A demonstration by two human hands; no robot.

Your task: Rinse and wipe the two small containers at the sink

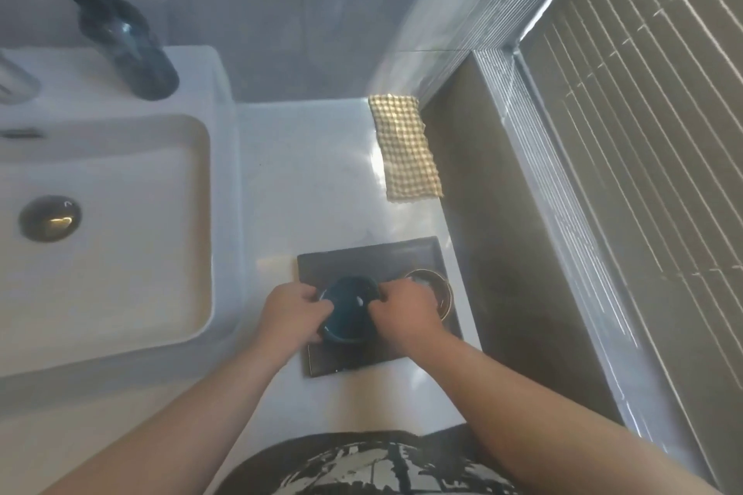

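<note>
— Containers first: where are they?

— Your dark blue container sits over the near left part of the dark tray, gripped from both sides. Your left hand clasps its left side, your right hand its right side, fingers curled on the rim. I cannot tell whether it rests on the tray or is lifted just above it.

— And the second one?

— The gold-rimmed container stands on the tray's right part, just beside your right hand and partly hidden by it.

— What lies around the tray?

— It sits on the white worktop. A checked cloth lies farther back by the wall ledge, well apart. The sink is to your left, its drain plug in the basin and a dark pump bottle on its back rim.
</note>
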